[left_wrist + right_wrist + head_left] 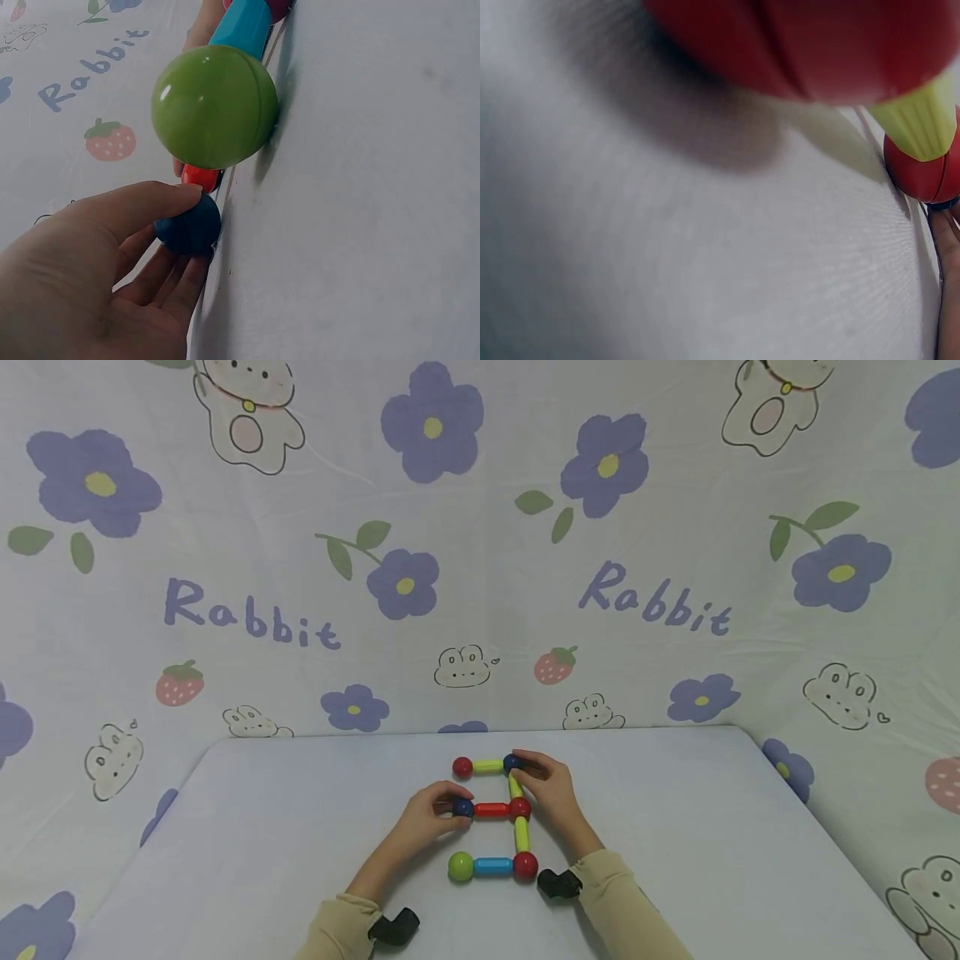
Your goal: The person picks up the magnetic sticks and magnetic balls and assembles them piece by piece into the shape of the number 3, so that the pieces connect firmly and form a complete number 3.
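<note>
On the white table lies a figure of coloured balls and rods, three rows joined along the right side. My left hand [426, 817] pinches the dark blue ball [191, 223] at the left end of the middle row, where a red rod [492, 810] runs to a red ball [520, 809]. At the top right corner my right hand [553, 789] holds another dark blue ball [512, 762] in its fingertips. From there a yellow-green rod [487, 766] leads left to a red ball [462, 767]. The right wrist view shows only that hand's fingers [946, 244], at the edge.
Nearest me, the bottom row has a green ball [461, 867], a light blue rod [492, 866] and a red ball [526, 867]. A yellow-green rod [522, 835] joins it to the middle row. Behind the table [300, 827] hangs a printed cloth [480, 568].
</note>
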`<state>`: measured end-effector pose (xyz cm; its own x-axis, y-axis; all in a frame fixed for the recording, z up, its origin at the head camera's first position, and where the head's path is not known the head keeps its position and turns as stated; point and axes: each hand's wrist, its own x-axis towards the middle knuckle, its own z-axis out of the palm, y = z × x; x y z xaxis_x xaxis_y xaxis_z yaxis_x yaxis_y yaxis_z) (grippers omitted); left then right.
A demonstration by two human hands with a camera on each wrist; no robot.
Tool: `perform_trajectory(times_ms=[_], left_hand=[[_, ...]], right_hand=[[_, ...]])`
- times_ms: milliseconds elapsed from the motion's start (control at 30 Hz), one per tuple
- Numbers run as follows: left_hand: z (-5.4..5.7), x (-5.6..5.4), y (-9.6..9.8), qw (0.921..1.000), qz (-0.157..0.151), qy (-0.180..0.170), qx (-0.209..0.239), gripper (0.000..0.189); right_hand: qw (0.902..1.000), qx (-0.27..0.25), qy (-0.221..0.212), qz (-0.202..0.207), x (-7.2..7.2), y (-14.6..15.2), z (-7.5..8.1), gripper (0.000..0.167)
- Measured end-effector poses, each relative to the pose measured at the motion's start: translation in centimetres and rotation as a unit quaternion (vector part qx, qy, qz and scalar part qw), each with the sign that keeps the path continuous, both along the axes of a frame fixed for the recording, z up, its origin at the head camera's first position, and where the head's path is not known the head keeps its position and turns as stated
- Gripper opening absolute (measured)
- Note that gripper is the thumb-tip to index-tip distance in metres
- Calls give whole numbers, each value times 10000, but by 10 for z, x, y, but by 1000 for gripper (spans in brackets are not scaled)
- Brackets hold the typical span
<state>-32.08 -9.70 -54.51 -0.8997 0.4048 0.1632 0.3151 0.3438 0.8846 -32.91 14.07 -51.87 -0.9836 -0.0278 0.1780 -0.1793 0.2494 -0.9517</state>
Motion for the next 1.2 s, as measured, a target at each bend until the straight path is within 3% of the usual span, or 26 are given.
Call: perform_trajectory(times_ms=[600, 833, 1033, 1200], left_hand=[[-4, -2, -1, 9998, -67, 189, 23, 34], [-2, -3, -1, 10000, -18, -3, 12, 34], [0, -1, -1, 9996, -53, -37, 274, 36], [2, -1, -1, 9983, 431, 187, 340, 29]], right_hand=[[10000, 5, -30, -18, -2, 0, -2, 40], [9998, -98, -12, -182, -25, 4, -32, 40], [9992, -159, 204, -304, -24, 3, -34, 40], [9989, -206, 230, -354, -21, 4, -34, 41]])
